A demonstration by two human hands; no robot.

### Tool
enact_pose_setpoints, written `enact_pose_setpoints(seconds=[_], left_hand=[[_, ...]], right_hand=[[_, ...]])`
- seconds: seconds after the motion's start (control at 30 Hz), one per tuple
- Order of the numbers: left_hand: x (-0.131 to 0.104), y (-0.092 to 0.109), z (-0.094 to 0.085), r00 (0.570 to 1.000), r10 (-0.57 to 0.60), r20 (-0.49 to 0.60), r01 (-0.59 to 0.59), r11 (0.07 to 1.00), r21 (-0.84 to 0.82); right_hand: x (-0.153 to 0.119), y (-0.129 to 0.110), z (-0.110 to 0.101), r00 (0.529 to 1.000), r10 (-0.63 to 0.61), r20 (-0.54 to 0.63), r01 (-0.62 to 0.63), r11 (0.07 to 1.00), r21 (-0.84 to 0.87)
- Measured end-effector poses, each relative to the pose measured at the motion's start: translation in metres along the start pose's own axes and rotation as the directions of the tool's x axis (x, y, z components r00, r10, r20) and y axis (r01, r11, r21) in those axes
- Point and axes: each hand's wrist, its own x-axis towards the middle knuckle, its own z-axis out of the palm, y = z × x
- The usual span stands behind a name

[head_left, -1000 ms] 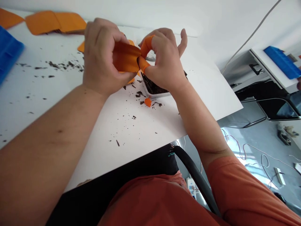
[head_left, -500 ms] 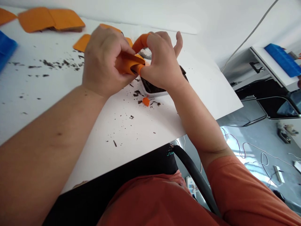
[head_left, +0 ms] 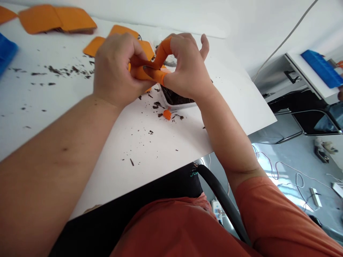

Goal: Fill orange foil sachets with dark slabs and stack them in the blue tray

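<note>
My left hand (head_left: 114, 71) is wrapped around a curled orange sheet (head_left: 139, 72), its fingers mostly hidden behind it. Orange finger covers (head_left: 163, 50) sit on the thumb and index finger of my right hand (head_left: 187, 67). Those two fingers pinch the sheet's right end, while the little finger sticks up. Something dark shows at the thumb tip. Below and behind my right hand stands a clear plastic tub (head_left: 174, 106) of dark brown shreds (head_left: 174, 97), partly covered by that hand. More flat orange sheets (head_left: 93, 46) lie behind my left hand.
Stacked orange sheets (head_left: 53, 19) lie at the back left, near a blue container (head_left: 6, 51). Dark shreds (head_left: 66, 71) are scattered over the white table (head_left: 150, 150). A small orange piece (head_left: 167, 114) lies before the tub. A chair armrest (head_left: 219, 192) is beside me; cables trail over the floor.
My right thumb and index finger have closed over the curled sheet's end, whose opening showed before. Both hands stay in nearly the same place.
</note>
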Motion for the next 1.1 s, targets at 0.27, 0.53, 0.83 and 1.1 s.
enact_pose_setpoints(seconds=[0.27,0.53,0.83,1.1], left_hand=[[0.001,0.001,0.002,0.996,-0.093,0.012,0.093,0.996,-0.015],[0.006,0.005,0.000,0.991,-0.131,-0.014,0.131,0.991,-0.030],[0.002,-0.007,0.005,0.998,-0.064,-0.002,0.064,0.998,-0.013],[0.002,-0.006,0.006,0.993,-0.116,0.022,0.115,0.992,0.054]], right_hand=[[0.000,0.004,-0.009,0.994,-0.105,-0.009,0.105,0.994,-0.027],[-0.003,0.000,-0.017,0.984,-0.166,0.058,0.167,0.986,-0.005],[-0.006,-0.005,-0.017,0.986,-0.142,0.088,0.144,0.989,-0.021],[-0.005,-0.007,-0.019,0.984,-0.122,0.130,0.117,0.992,0.044]])
